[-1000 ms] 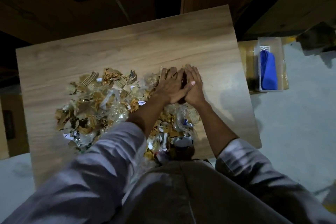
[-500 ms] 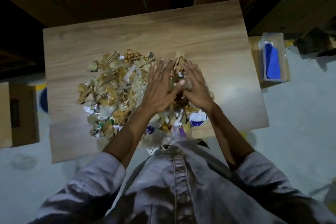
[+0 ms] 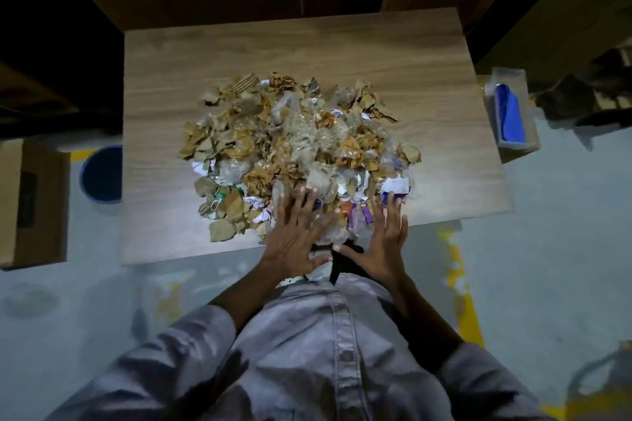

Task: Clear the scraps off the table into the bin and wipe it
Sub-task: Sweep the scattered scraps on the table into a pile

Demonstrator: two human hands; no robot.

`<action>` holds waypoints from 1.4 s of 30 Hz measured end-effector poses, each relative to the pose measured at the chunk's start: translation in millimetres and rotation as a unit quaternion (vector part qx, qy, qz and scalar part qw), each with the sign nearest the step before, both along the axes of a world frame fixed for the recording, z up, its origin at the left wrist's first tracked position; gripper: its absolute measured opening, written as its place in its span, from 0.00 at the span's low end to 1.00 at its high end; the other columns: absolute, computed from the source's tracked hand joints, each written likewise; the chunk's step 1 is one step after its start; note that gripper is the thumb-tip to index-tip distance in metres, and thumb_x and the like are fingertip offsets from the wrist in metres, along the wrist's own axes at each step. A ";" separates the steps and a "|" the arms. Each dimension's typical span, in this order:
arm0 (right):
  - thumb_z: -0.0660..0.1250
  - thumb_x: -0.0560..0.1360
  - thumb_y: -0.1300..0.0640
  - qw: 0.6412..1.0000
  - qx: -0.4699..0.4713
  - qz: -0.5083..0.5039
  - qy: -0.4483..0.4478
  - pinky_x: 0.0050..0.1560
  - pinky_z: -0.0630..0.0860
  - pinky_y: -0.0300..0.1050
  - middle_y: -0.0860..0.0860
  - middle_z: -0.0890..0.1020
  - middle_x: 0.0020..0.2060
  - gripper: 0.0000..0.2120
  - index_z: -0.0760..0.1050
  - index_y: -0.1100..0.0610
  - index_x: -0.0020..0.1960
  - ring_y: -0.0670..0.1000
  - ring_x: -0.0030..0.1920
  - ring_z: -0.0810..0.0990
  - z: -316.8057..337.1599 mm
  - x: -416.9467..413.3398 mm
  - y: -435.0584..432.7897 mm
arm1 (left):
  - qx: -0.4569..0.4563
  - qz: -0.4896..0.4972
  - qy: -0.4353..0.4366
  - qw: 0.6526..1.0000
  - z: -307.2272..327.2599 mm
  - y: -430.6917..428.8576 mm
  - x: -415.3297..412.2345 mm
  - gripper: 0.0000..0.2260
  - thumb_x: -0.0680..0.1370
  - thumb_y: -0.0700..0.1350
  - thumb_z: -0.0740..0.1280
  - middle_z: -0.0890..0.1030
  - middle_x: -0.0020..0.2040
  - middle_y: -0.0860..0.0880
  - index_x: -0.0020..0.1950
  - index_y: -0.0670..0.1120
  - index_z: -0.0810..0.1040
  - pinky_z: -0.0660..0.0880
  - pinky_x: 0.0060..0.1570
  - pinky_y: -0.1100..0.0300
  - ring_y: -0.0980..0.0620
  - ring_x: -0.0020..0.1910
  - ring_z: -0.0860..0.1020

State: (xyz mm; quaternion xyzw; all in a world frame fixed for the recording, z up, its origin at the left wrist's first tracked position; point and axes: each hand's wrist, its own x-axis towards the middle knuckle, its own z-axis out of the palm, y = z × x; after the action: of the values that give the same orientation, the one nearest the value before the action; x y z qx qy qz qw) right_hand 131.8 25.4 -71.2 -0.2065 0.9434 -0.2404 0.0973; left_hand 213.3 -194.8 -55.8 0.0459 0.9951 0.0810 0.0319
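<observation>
A wide pile of scraps [image 3: 294,147], brown card bits, clear plastic and white and purple paper, covers the middle of the wooden table [image 3: 427,79]. My left hand [image 3: 294,239] lies flat with spread fingers on the near edge of the pile, at the table's front edge. My right hand [image 3: 384,243] is spread the same way just to its right, fingertips on purple and white scraps. Neither hand grips anything. A blue bin [image 3: 102,174] stands on the floor, partly hidden under the table's left edge.
A cardboard box [image 3: 32,202] sits on the floor at the left beside the bin. At the right of the table a clear container holds a blue cloth [image 3: 511,116]. Wooden crates stand behind the table. Yellow floor marks run at the lower right.
Both hands slid from the pile's far right side back toward my body, to the table's front edge, and moved apart. Scraps came along toward the near edge. The camera rose and drew back.
</observation>
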 end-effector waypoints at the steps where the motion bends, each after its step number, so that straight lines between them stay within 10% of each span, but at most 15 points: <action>1: 0.60 0.68 0.17 1.000 0.009 0.001 0.004 0.80 0.50 0.70 0.59 0.48 0.84 0.59 0.55 0.55 0.84 0.61 0.84 0.45 -6.3 1.4 -2.6 | -0.016 0.000 -0.011 1.000 -4.5 -0.5 -1.9 0.41 0.77 0.73 0.60 0.46 0.84 0.36 0.84 0.55 0.53 0.44 0.75 0.26 0.32 0.82 0.46; 14: 0.47 0.77 0.23 0.995 0.082 -0.047 -0.008 0.81 0.44 0.66 0.58 0.39 0.84 0.44 0.45 0.45 0.85 0.59 0.83 0.35 -31.6 -17.2 -56.6 | -0.036 0.026 -0.028 0.999 -18.8 -22.2 -39.4 0.32 0.83 0.66 0.50 0.47 0.84 0.40 0.85 0.55 0.51 0.40 0.74 0.25 0.34 0.82 0.46; 32: 0.57 0.74 0.21 0.996 0.077 0.024 0.032 0.80 0.49 0.67 0.58 0.44 0.85 0.49 0.48 0.46 0.85 0.63 0.84 0.42 -12.0 -70.6 -54.5 | 0.010 0.116 0.089 0.989 6.0 -38.8 -42.9 0.34 0.81 0.65 0.60 0.46 0.83 0.38 0.83 0.51 0.59 0.37 0.75 0.29 0.32 0.82 0.46; 35: 0.66 0.70 0.23 0.998 0.043 -0.022 0.039 0.80 0.51 0.66 0.61 0.49 0.84 0.53 0.56 0.52 0.84 0.64 0.84 0.47 -15.5 -53.4 -31.5 | 0.071 0.350 0.073 0.931 -1.1 -47.1 -2.6 0.39 0.79 0.71 0.51 0.45 0.82 0.33 0.84 0.49 0.55 0.32 0.74 0.31 0.29 0.81 0.45; 38: 0.74 0.65 0.25 0.987 -0.006 -0.161 -0.023 0.79 0.55 0.68 0.62 0.51 0.83 0.59 0.55 0.55 0.83 0.61 0.84 0.47 -19.3 -45.1 -30.4 | 0.227 0.564 0.059 0.791 -10.0 -52.9 16.7 0.43 0.76 0.73 0.54 0.43 0.84 0.37 0.84 0.50 0.52 0.36 0.74 0.27 0.34 0.82 0.40; 42: 0.67 0.66 0.20 0.983 -0.007 -0.181 -0.012 0.79 0.56 0.65 0.63 0.55 0.82 0.60 0.55 0.59 0.83 0.62 0.83 0.52 -22.3 -42.8 -41.8 | 0.287 0.515 0.089 0.803 -25.1 -55.3 10.6 0.41 0.77 0.68 0.61 0.42 0.84 0.42 0.84 0.50 0.53 0.36 0.76 0.30 0.40 0.83 0.39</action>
State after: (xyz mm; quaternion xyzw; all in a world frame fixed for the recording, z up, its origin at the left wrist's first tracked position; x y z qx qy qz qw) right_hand 88.9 -16.5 -93.6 -0.0302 0.9623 -0.2632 0.0620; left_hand 223.9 -250.1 -80.9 -0.4588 0.8023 0.3632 -0.1180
